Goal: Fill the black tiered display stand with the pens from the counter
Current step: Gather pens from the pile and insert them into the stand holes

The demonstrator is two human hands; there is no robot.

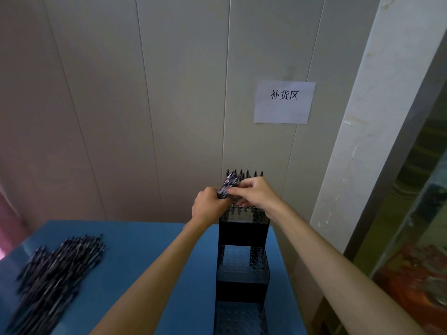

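Observation:
The black tiered display stand (243, 262) rises in steps on the blue counter (145, 250), near its right edge. Several pens (251, 174) stand in the holes of its top tier by the wall. My left hand (209, 206) grips a bundle of dark pens (228, 184) above the top tier. My right hand (254, 193) pinches a pen in that bundle from the right side. A large pile of dark pens (55, 279) lies on the counter at the left.
A panelled wall stands directly behind the stand, with a paper sign (284, 102) taped to it. A white pillar (358, 141) and a glass case (416, 250) are at the right. The counter's right edge runs close beside the stand.

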